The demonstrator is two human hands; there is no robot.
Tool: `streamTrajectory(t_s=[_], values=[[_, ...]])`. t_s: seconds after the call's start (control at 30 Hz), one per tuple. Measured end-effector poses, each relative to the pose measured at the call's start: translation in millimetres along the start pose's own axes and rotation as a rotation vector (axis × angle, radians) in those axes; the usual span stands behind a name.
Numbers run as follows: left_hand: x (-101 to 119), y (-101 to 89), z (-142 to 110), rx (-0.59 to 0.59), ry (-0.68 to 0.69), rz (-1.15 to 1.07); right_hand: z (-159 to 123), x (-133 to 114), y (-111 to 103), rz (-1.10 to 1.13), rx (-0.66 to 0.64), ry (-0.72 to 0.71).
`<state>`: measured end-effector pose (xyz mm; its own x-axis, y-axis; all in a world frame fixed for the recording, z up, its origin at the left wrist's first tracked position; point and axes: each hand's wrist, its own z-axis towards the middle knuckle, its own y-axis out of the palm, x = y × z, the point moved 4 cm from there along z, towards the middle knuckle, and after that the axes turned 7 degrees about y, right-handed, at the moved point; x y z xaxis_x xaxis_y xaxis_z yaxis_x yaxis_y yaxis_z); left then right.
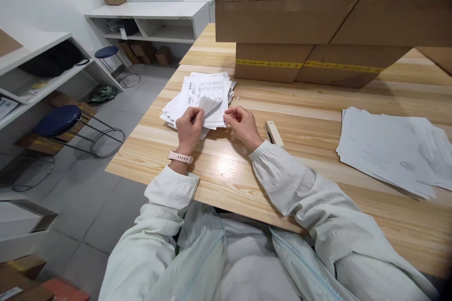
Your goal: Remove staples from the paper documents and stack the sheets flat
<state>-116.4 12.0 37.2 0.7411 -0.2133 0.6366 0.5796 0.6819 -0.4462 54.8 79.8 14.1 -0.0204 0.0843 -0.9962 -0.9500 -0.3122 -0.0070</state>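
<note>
A messy stack of printed paper sheets (192, 96) lies near the left edge of the wooden table. My left hand (189, 127) pinches the lifted corner of a sheet (211, 106), which curls up over the stack. At the stack's lower right corner, my right hand (243, 124) has its thumb and forefinger pressed together at the paper's edge. A cream stapler (273, 133) rests on the table just right of that hand. Beneath the curled corner, part of the printing is hidden.
Large cardboard boxes (275, 4) are stacked at the back of the table (226, 188). Another spread of papers (388, 150) lies on the right. Blue stools (58, 121) and white shelves (151, 9) stand to the left.
</note>
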Motion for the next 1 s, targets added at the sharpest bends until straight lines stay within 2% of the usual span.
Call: streamTrajectory(t_s=[0.1, 0.17, 0.2, 0.27, 0.33, 0.43, 0.53, 0.57, 0.63, 0.7, 0.73, 0.8, 0.87, 0.93, 1.0], values=[[6, -12.6, -2, 0.205, 0.064, 0.053, -3, -11, 2, 0.031, 0.0, 0.046], [18, -19.7, -8, 0.269, 0.191, 0.103, -5, -17, 4, 0.141, -0.08, 0.217], [25, -21.3, -12, 0.253, 0.255, 0.112, -7, -21, 5, 0.217, -0.149, 0.317], [43, -21.0, -27, 0.152, 0.363, 0.087, -10, -31, 5, 0.354, -0.301, 0.465], [65, -19.5, -50, 0.047, 0.464, 0.02, -14, -39, 2, 0.408, -0.384, 0.507], [97, -19.7, -93, -0.091, 0.635, -0.122, -26, -39, -9, 0.365, -0.366, 0.482], [120, -24.2, -123, -0.282, 0.695, -0.222, -49, -35, -27, 0.285, -0.334, 0.444], [124, -28.9, -126, -0.287, 0.672, -0.235, -59, -35, -36, 0.263, -0.316, 0.413], [124, -43.0, -120, -0.145, 0.556, -0.24, -79, -41, -61, 0.228, -0.252, 0.31], [119, -52.9, -107, 0.009, 0.365, -0.269, -99, -52, -91, 0.185, -0.149, 0.174], [116, -52.3, -101, 0.018, 0.269, -0.304, -109, -57, -105, 0.165, -0.088, 0.101], [116, -39.2, -94, -0.109, 0.132, -0.405, -129, -66, -130, 0.138, 0.043, -0.044], [124, -19.3, -94, -0.275, 0.083, -0.512, -148, -69, -147, 0.114, 0.151, -0.16], [137, -1.6, -98, -0.362, 0.067, -0.599, -161, -66, -156, 0.075, 0.202, -0.223], [150, 11.8, -101, -0.398, 0.044, -0.646, -169, -63, -159, 0.031, 0.209, -0.245]])
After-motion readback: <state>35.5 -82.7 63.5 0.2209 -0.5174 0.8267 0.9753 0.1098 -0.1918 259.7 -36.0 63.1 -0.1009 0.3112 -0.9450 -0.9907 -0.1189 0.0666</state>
